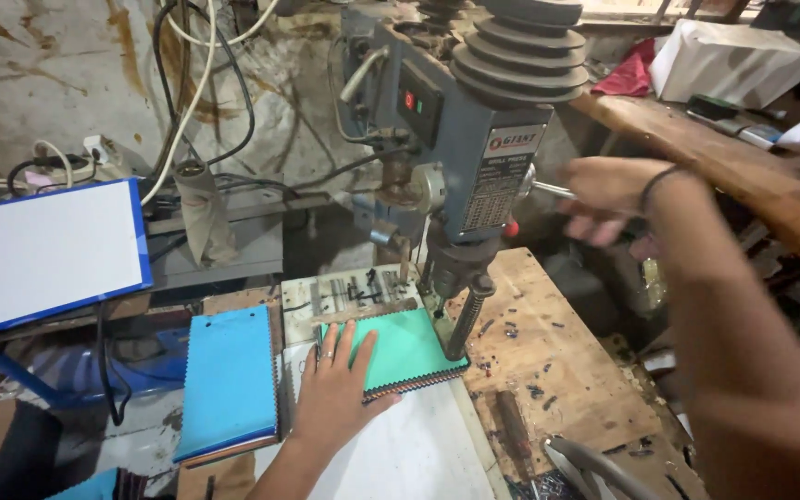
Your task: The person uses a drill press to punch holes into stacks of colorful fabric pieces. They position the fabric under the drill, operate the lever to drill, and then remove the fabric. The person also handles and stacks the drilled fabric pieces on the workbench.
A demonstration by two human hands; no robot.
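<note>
- right forearm fills the lower right of the view, nearest the camera, with a dark band at the wrist.
- right hand [604, 196] is blurred, curled closed around the thin metal feed lever [548, 190] that sticks out of the side of the drill press [474, 139].
- left hand [337, 393] lies flat with fingers spread, a ring on one finger, pressing down on the near left part of the teal stack of sheets [400, 350].
- teal stack of sheets rests on the drill press table, under the spindle; its near edge shows many thin layers in dark and mixed colours.
- beside the stack's right edge stands the ribbed dark column [465, 319] of the machine, touching or just off the stack; i cannot tell which.
- white board [409, 449] lies under the left wrist and runs toward the camera.
- blue stack of sheets [231, 384] lies just left of the left hand, apart from the teal one.
- wooden desk [557, 370] to the right of the stack is worn and strewn with small dark chips.
- metal pliers handles [594, 468] lie at its near right corner.
- white panel with a blue rim [48, 250] sits tilted at the far left, well apart from the hands.
- cables [206, 74] hang along the stained wall behind the machine.
</note>
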